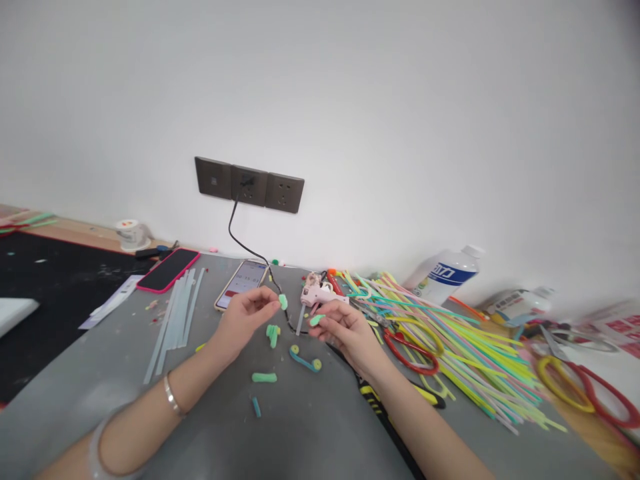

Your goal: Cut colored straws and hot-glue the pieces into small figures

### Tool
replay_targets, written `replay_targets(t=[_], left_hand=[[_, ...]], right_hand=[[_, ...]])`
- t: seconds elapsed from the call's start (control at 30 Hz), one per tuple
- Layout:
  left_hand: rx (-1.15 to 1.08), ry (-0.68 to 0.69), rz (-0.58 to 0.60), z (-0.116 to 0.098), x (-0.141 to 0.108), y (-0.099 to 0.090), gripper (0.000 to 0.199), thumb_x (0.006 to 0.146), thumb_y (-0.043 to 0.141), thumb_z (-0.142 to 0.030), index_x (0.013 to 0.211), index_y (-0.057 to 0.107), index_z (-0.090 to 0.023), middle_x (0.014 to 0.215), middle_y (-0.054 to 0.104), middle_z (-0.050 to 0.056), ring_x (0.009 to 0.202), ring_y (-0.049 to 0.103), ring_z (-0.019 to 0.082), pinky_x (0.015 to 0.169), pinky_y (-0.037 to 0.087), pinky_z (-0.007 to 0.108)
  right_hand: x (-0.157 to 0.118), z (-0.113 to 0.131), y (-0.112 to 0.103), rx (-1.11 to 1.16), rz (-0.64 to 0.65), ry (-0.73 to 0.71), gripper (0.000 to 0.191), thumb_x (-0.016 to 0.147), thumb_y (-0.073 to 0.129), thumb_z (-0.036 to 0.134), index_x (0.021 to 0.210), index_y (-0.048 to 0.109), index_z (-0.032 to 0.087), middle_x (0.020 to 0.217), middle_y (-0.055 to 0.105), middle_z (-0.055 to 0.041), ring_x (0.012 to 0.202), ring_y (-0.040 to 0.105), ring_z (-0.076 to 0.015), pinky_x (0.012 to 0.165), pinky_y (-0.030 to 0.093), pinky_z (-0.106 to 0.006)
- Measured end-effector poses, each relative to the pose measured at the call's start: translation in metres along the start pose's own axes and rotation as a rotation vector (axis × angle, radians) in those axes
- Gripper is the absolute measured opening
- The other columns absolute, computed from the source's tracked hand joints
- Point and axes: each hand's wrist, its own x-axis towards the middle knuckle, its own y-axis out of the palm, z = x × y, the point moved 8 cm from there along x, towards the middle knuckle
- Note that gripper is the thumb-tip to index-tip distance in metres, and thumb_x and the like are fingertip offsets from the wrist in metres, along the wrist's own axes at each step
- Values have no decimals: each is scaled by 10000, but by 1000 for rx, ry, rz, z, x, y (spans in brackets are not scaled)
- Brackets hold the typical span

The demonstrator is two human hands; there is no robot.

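My left hand [250, 315] is closed in a pinch on a small light-green fuzzy piece [283, 302], held above the mat. Opposite it, my right hand [350, 331] pinches another light-green fuzzy piece [316, 321]. The two pieces are apart. Just behind my right hand lies a pink glue gun [320, 293] with a clear glue stick [301, 319] by it. Below the hands, a green folded fuzzy shape [273, 335], a blue curved piece with round yellow-green ends [305, 360], a green roll [264, 377] and a short blue piece [257, 407] rest on the grey mat [300, 440].
Pipe cleaners [465, 360] spread at right with red-and-yellow scissors [415, 347]. Behind stands a white bottle [445, 275]. Several glue sticks [175, 317], a pink-cased phone [169, 270] and a phone showing a timer [245, 279] lie at left. A black cord [250, 250] runs from the wall socket [249, 185].
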Motion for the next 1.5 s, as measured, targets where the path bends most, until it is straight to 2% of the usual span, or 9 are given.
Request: replay_targets(t=[0.17,0.27,0.57,0.87,1.0,1.1,1.17,1.33,1.5], left_hand=[[-4,-10,36,1,-1,4,196,696,742,-328,676,628,-169,662,556,-16,664,491,135,618,403,229],[5,-9,52,1,-2,5,196,706,735,-328,678,627,-166,659,550,-19,658,485,131,616,395,226],[10,-13,45,2,-1,5,201,691,737,-331,675,625,-165,656,545,-20,653,482,131,605,392,223],[44,3,65,1,-1,7,194,711,725,-332,676,621,-171,651,535,-19,640,476,131,586,387,226],[43,8,73,1,-2,7,186,718,715,-324,673,619,-170,650,530,-23,637,472,126,586,384,221],[45,7,72,1,-2,7,180,723,707,-321,677,619,-170,652,531,-23,641,474,126,587,387,219],[48,4,69,1,-2,7,176,723,705,-321,682,622,-172,656,536,-21,645,477,128,587,390,219],[51,8,68,1,-2,7,178,718,711,-322,682,624,-172,660,545,-17,651,485,131,594,395,221],[52,10,69,1,-2,7,191,713,717,-330,675,617,-172,650,536,-20,644,480,132,593,393,225]], right_hand=[[-2,15,1,-37,-29,-280,164,796,782,316,808,655,213,804,678,0,684,640,-119,647,517,-238],[-3,20,4,-86,-21,-351,154,807,771,313,789,657,212,831,648,-5,710,625,-121,670,525,-244],[-5,14,1,-174,-74,-263,228,802,762,407,795,659,203,759,698,-25,667,645,-154,655,541,-284],[-6,25,5,-222,-74,-444,261,772,790,387,720,605,210,776,649,-26,723,596,-162,628,480,-269],[-5,21,1,-224,-101,-416,212,772,791,362,864,657,226,777,605,-2,681,547,-142,616,451,-257],[-5,18,0,-248,-100,-373,305,789,772,360,1060,692,247,786,580,4,692,534,-147,624,443,-263],[-6,19,1,-284,-94,-367,320,804,754,367,1098,712,248,783,557,3,706,521,-152,626,432,-266],[-6,21,0,-266,-108,-365,180,824,729,398,902,723,236,792,605,-12,722,537,-160,632,431,-268],[-3,11,-5,-149,-136,-289,211,778,780,400,815,660,230,818,709,-24,739,629,-174,653,472,-274]])
